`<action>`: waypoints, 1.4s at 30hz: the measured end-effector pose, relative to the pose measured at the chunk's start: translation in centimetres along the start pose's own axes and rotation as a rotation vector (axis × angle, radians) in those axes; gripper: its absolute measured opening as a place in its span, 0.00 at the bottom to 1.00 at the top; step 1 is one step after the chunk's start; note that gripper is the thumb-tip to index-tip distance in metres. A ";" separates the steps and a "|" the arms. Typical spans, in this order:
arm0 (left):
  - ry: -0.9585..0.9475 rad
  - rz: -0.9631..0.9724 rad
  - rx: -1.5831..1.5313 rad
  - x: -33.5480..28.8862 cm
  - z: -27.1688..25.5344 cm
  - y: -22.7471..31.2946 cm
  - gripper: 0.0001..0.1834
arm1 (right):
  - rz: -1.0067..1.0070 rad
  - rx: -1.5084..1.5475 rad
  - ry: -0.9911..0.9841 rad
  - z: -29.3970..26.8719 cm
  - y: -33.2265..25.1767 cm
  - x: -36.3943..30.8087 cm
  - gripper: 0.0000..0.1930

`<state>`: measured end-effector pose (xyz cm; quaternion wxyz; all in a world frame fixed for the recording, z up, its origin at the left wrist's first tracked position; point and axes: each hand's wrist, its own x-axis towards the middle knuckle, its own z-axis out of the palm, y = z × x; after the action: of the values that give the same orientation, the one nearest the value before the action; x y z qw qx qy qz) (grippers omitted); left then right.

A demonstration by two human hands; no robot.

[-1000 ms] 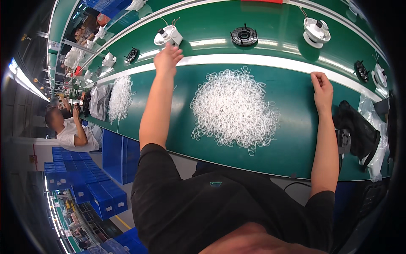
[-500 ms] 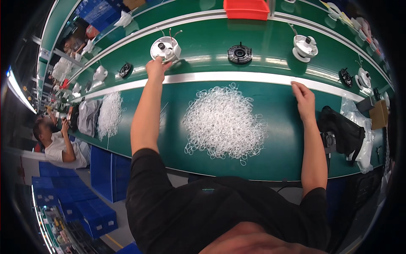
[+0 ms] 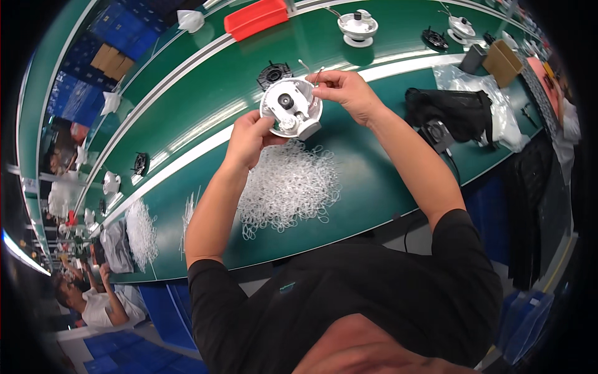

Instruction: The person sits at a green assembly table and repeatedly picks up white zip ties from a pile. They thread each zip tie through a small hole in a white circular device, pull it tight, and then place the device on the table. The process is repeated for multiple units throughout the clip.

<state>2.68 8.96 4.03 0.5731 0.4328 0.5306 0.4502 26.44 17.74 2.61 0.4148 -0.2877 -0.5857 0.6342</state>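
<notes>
A white round motor housing, with a black shaft at its middle and its inside facing up, is held over the back edge of a pile of white looped ties. My left hand grips its lower left rim, thumb on top. At the upper right rim, my right hand has thumb and fingers closed on the thin wires that rise there. Whether those fingertips also press on the rim is hard to see. Just behind the housing lies a black round grille-like part.
Along the green line stand another white housing, a black round part and a red bin. On the right lie a black bag, clear plastic and a small grey device. At far left sits a person in white.
My left hand has brought the white housing from the line toward me, above the ties. My right hand has left the table's right side and come to the housing's wires. The view has turned.
</notes>
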 end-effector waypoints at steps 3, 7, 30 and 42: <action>-0.054 -0.069 0.056 0.1 1.6 -1.0 0.15 | -0.075 -0.092 0.061 -0.9 0.5 -1.4 0.11; -0.095 -0.080 0.075 0.0 2.7 -2.0 0.13 | -0.066 -0.228 0.090 -0.2 1.1 -2.2 0.06; -0.020 0.028 0.032 2.9 -3.0 -3.4 0.16 | -0.042 -0.608 0.131 3.1 2.4 0.2 0.13; 0.006 0.193 -0.333 7.1 0.0 1.4 0.10 | 0.004 -0.632 0.216 2.7 -1.4 2.2 0.13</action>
<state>2.83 16.19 3.86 0.5892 0.3795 0.4066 0.5861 23.33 18.27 4.68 0.3635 -0.4689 -0.7053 0.3880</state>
